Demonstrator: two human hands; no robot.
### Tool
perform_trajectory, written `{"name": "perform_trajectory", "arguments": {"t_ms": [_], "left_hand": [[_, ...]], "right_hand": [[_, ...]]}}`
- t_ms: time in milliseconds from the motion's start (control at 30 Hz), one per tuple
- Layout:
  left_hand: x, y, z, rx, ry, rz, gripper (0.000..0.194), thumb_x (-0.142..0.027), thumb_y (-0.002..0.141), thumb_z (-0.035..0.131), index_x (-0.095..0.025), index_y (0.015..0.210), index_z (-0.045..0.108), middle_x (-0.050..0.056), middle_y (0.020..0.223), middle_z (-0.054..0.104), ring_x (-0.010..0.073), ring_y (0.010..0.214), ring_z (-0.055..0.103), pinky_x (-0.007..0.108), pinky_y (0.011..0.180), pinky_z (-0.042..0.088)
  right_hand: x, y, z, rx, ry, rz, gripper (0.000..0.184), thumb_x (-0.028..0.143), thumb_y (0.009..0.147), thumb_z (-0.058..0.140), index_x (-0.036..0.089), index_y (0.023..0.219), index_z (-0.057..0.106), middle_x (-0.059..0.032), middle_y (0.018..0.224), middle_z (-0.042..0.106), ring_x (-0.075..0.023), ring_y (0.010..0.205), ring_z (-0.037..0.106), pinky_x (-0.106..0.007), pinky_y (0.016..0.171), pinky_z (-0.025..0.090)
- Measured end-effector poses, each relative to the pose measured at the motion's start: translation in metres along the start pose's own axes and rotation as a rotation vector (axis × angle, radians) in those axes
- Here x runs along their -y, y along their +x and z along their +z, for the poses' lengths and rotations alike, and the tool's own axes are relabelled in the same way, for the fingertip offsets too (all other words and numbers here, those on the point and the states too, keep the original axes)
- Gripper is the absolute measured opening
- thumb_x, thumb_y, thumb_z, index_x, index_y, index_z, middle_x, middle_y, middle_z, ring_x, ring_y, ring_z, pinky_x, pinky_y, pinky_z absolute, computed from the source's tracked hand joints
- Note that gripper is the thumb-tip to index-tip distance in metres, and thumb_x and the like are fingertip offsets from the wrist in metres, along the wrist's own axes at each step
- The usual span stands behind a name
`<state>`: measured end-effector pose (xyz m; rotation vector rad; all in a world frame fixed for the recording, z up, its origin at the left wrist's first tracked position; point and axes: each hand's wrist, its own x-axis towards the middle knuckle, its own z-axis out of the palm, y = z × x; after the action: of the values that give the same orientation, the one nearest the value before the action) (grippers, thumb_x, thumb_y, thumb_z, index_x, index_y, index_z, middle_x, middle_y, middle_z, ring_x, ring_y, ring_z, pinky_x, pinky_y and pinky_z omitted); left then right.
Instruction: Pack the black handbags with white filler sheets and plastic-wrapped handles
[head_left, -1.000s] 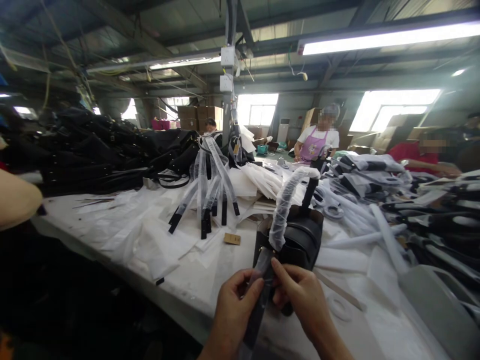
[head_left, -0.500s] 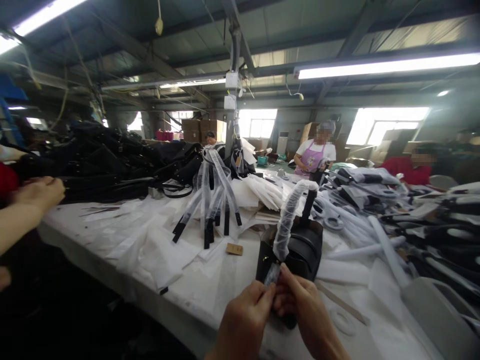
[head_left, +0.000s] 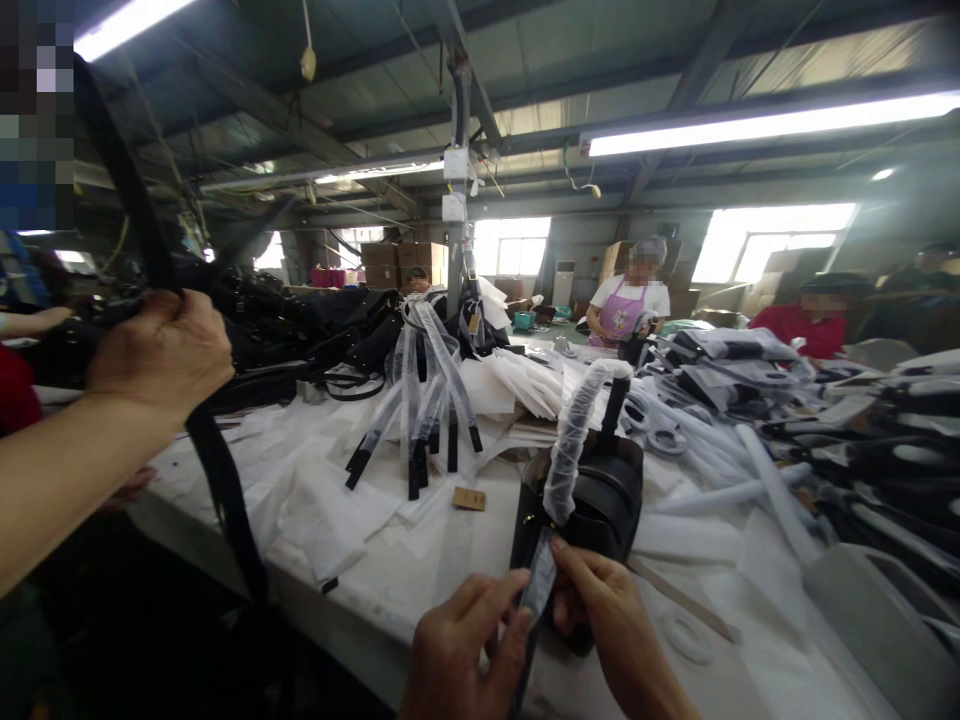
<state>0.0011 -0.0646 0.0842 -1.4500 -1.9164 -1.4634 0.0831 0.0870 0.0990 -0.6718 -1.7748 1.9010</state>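
A black handbag stands on the table in front of me, its arched handle wound in clear plastic wrap. From its near side a black strap runs toward me, partly covered with clear film. My left hand pinches this strap between thumb and fingers, low down. Higher up, close to the handle's base, my right hand grips the strap's film-covered part with thumb and forefinger. Its other fingers are curled and partly hidden against the bag.
At left, a co-worker's hand holds up a long black strap. Film-wrapped straps hang mid-table near a brown tag. Black bags are heaped behind. White rolls and a tape ring lie at right.
My left hand has slid down the strap toward me, away from my right hand, baring more film-covered strap. The co-worker's hand has come rightward and now raises a black strap.
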Motion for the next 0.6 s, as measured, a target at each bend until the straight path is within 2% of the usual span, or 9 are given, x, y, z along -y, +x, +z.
{"name": "perform_trajectory", "arguments": {"t_ms": [67, 100, 233, 300, 367, 433, 500, 533, 600], "left_hand": [[0.000, 0.007, -0.005, 0.002, -0.162, -0.357, 0.024, -0.035, 0.098, 0.052, -0.021, 0.108, 0.068, 0.004, 0.085, 0.071, 0.0146, 0.073, 0.068, 0.022, 0.069, 0.053], [0.000, 0.012, -0.005, 0.056, -0.270, -0.495, 0.028, -0.042, 0.097, 0.052, -0.020, 0.099, 0.069, 0.005, 0.084, 0.072, 0.0163, 0.075, 0.069, 0.024, 0.069, 0.054], [-0.004, 0.023, 0.007, 0.311, -0.772, -0.812, 0.044, -0.059, 0.084, 0.064, -0.015, 0.087, 0.064, 0.005, 0.074, 0.070, 0.0176, 0.068, 0.067, 0.028, 0.066, 0.054], [-0.007, 0.024, 0.015, 0.298, -0.888, -0.893, 0.047, -0.058, 0.077, 0.073, -0.014, 0.090, 0.064, 0.005, 0.075, 0.069, 0.0146, 0.066, 0.065, 0.026, 0.065, 0.053], [-0.007, 0.021, 0.023, 0.240, -0.890, -0.919, 0.048, -0.057, 0.072, 0.077, -0.013, 0.089, 0.064, 0.004, 0.076, 0.067, 0.0105, 0.060, 0.059, 0.019, 0.054, 0.047], [-0.003, 0.016, 0.029, 0.213, -0.849, -0.927, 0.051, -0.061, 0.071, 0.076, -0.015, 0.089, 0.063, -0.003, 0.062, 0.059, 0.0061, 0.046, 0.045, 0.016, 0.040, 0.032], [0.003, 0.010, 0.035, 0.224, -0.805, -0.933, 0.055, -0.066, 0.070, 0.073, -0.017, 0.093, 0.063, -0.010, 0.048, 0.043, 0.0043, 0.037, 0.029, 0.016, 0.035, 0.020], [0.005, 0.007, 0.038, 0.225, -0.767, -0.918, 0.056, -0.067, 0.070, 0.073, -0.017, 0.095, 0.064, -0.012, 0.045, 0.039, 0.0045, 0.036, 0.027, 0.016, 0.035, 0.020], [0.009, 0.002, 0.041, 0.170, -0.669, -0.847, 0.054, -0.064, 0.071, 0.074, -0.016, 0.094, 0.068, -0.007, 0.050, 0.050, 0.0082, 0.042, 0.045, 0.018, 0.041, 0.034]], "right_hand": [[0.000, -0.002, 0.000, -0.018, -0.072, -0.030, 0.057, 0.067, 0.082, 0.062, 0.015, 0.058, 0.062, 0.0011, 0.041, 0.052, -0.0081, 0.040, 0.041, -0.021, 0.044, 0.029], [0.000, -0.002, 0.000, -0.027, -0.099, -0.041, 0.058, 0.067, 0.082, 0.061, 0.015, 0.057, 0.062, 0.0019, 0.040, 0.050, -0.0077, 0.039, 0.039, -0.021, 0.044, 0.027], [0.001, -0.003, 0.003, -0.047, -0.177, -0.071, 0.062, 0.072, 0.079, 0.059, 0.017, 0.051, 0.058, 0.0039, 0.037, 0.042, -0.0081, 0.038, 0.034, -0.023, 0.042, 0.025], [0.002, -0.001, 0.003, -0.053, -0.193, -0.091, 0.062, 0.072, 0.080, 0.058, 0.018, 0.049, 0.055, 0.0035, 0.039, 0.043, -0.0082, 0.038, 0.035, -0.022, 0.042, 0.025], [0.001, 0.000, 0.002, -0.034, -0.194, -0.104, 0.062, 0.072, 0.080, 0.057, 0.018, 0.049, 0.054, 0.0027, 0.041, 0.047, -0.0079, 0.038, 0.035, -0.022, 0.041, 0.025], [0.000, 0.000, 0.001, -0.012, -0.207, -0.093, 0.063, 0.072, 0.081, 0.056, 0.017, 0.049, 0.055, 0.0031, 0.039, 0.046, -0.0075, 0.036, 0.035, -0.022, 0.041, 0.025], [-0.002, -0.005, -0.004, -0.002, -0.239, -0.086, 0.064, 0.071, 0.084, 0.055, 0.017, 0.049, 0.057, 0.0037, 0.036, 0.044, -0.0071, 0.034, 0.035, -0.021, 0.040, 0.026], [-0.001, -0.009, -0.009, 0.000, -0.248, -0.090, 0.063, 0.069, 0.085, 0.055, 0.016, 0.053, 0.061, 0.0031, 0.038, 0.047, -0.0074, 0.034, 0.038, -0.021, 0.040, 0.028], [0.001, -0.020, -0.026, -0.015, -0.264, -0.128, 0.057, 0.065, 0.088, 0.055, 0.015, 0.066, 0.071, 0.0003, 0.047, 0.058, -0.0089, 0.036, 0.046, -0.021, 0.041, 0.033]]}}
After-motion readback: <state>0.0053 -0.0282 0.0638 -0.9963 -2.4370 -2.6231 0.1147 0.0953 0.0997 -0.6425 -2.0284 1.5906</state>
